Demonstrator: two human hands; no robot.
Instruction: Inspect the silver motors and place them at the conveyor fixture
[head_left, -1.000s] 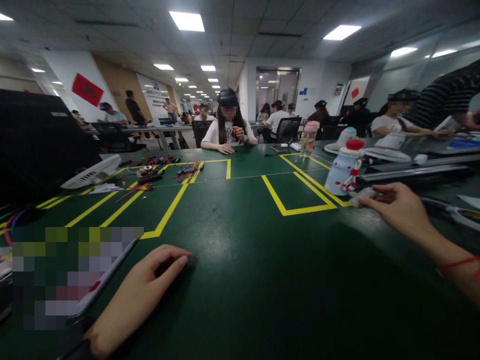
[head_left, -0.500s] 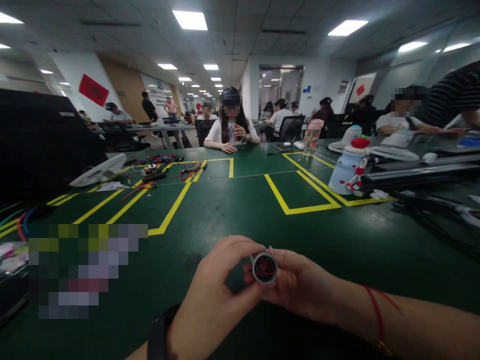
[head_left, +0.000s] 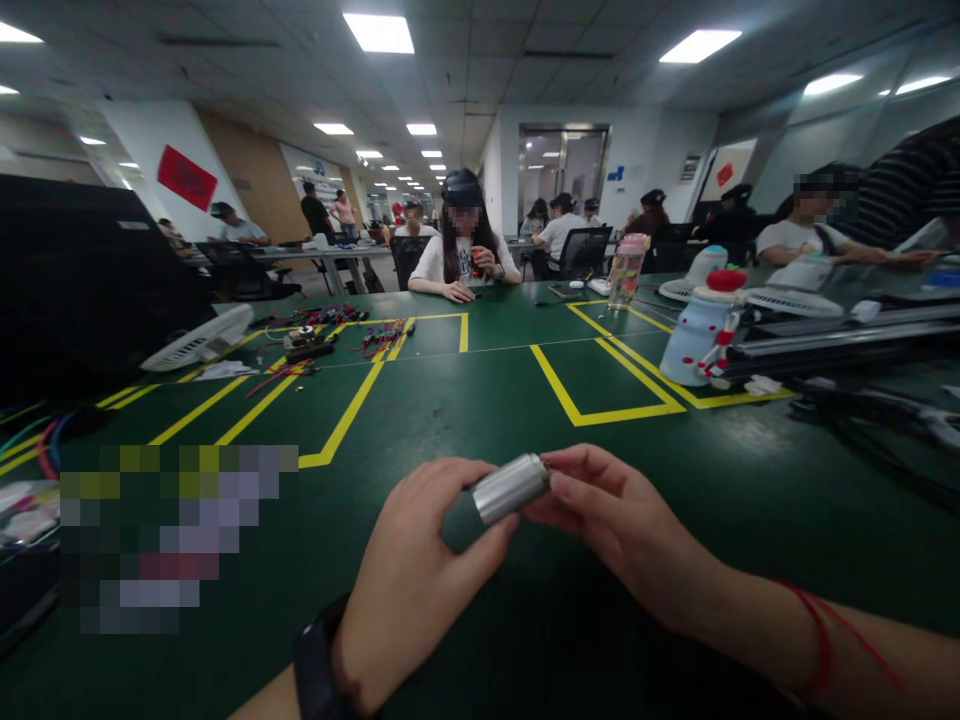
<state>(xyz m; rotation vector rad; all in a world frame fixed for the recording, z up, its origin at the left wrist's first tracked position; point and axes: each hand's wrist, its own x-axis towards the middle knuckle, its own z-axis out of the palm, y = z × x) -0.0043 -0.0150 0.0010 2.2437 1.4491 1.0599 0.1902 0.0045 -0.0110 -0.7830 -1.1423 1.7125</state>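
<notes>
A silver metal cylinder lies tilted between my hands, low in the middle of the view, its right end raised. My left hand grips its left part between thumb and fingers; a dark band sits on my left wrist. At the right end of the cylinder, the fingertips of my right hand are pinched together and touch its rim. A red string circles my right wrist. The cylinder's open face is not seen from here.
The green table bears yellow tape lines. Wires and small parts and a white fan are at the left. A blue bottle, a clear bottle and black cables stand or lie right. A person sits opposite.
The cylinder has turned from end-on to side-on, showing its silver side. My right hand has shifted to its right end, and my left hand still holds it.
</notes>
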